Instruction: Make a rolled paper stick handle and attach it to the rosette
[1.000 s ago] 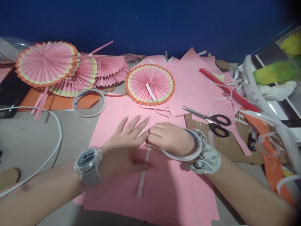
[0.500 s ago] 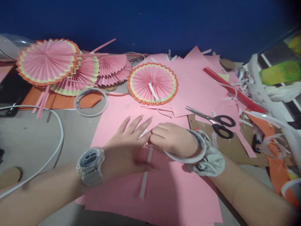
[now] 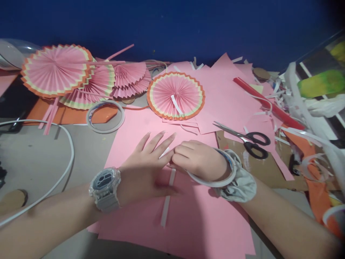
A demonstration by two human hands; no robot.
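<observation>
Running lengthwise down the pink sheet (image 3: 215, 223) in the head view, the white strip (image 3: 165, 210) lay between both hands, long axis pointing away from the wearer, near end slightly left. Far end vanished beneath the right hand (image 3: 194, 160), which was nearest to it; fingers curled, tips hidden, so could not tell how closed, or on what. Left hand (image 3: 145, 165) spread wide, thumb blurred across the strip's middle; pressure unclear.

Counts: two bare hands; one wristwatch (image 3: 104, 181); two tape rolls, one ringing the right wrist (image 3: 210, 183), one on the table beyond the left hand (image 3: 107, 130); one pair of scissors (image 3: 245, 138); two orange-rimmed paper rosettes (image 3: 161, 95); one red stick (image 3: 280, 113).
</observation>
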